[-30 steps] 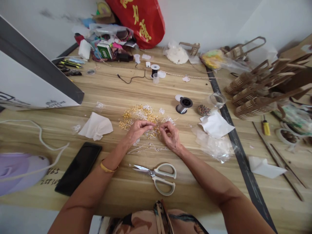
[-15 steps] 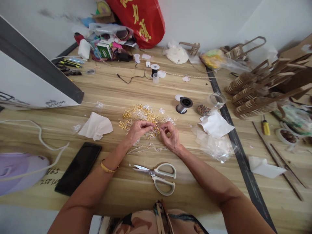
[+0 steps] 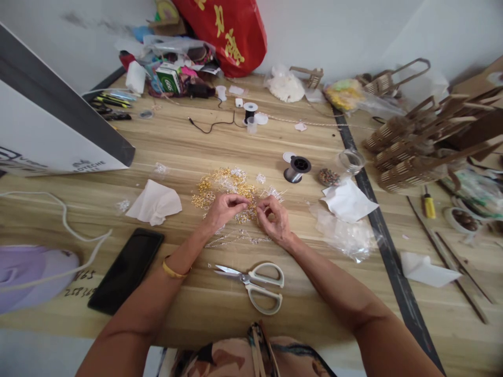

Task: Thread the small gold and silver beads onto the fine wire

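Over a heap of small gold and silver jewellery findings [image 3: 228,180], my left hand [image 3: 226,212] is closed in a pinch, thumb against fingers. Close by on its right, my right hand [image 3: 274,219] pinches too, its fingers curled into a ring. Whatever lies between the fingertips of either hand is too small to make out. Just below the hands a thin silver chain [image 3: 231,240] with small beads lies on the wood. Nearer my body rest scissors [image 3: 251,283] with white handles, blades pointing left.
A black phone [image 3: 126,272] and a white cloth [image 3: 155,203] lie left. Right of the hands are a wire spool [image 3: 297,168], a glass jar [image 3: 351,161], a white sheet [image 3: 349,200] and clear plastic bags [image 3: 349,235]. Wooden baskets [image 3: 416,141] stand far right.
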The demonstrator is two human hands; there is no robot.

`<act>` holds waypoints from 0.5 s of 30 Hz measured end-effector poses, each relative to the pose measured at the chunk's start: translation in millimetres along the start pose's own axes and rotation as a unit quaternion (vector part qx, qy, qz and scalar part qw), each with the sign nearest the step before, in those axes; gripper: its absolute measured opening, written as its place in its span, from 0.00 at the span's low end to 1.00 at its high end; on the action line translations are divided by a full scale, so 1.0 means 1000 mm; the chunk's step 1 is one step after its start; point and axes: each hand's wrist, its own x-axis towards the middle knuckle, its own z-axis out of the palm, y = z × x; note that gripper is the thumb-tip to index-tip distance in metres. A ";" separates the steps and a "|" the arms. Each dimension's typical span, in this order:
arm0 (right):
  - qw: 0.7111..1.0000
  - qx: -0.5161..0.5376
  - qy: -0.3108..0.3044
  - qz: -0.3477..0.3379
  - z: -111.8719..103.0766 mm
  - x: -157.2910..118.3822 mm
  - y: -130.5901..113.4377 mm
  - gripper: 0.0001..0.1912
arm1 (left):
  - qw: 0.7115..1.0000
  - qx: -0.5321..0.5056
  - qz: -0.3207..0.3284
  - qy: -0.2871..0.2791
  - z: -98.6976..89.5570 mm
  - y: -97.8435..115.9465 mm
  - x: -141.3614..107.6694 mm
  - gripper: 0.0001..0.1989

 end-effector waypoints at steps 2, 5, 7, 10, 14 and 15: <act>1.000 0.000 -0.001 0.001 0.000 0.000 0.000 0.03 | 1.000 0.002 0.003 -0.002 0.000 0.000 0.000 0.10; 1.000 0.002 -0.003 0.005 0.000 0.001 0.000 0.03 | 1.000 0.004 0.003 -0.007 0.000 -0.001 0.000 0.11; 1.000 0.001 -0.003 0.005 0.000 0.001 -0.001 0.03 | 1.000 0.002 0.001 -0.008 0.000 -0.001 0.000 0.11; 1.000 0.001 -0.002 0.001 0.000 0.001 0.000 0.03 | 1.000 0.004 -0.003 -0.005 0.000 0.000 0.000 0.11; 1.000 0.003 -0.006 -0.005 0.001 -0.001 0.000 0.03 | 1.000 0.002 -0.003 -0.004 0.001 0.001 0.000 0.10; 1.000 0.002 -0.006 -0.006 0.000 -0.001 0.000 0.03 | 1.000 0.002 -0.002 -0.004 0.001 0.000 0.000 0.10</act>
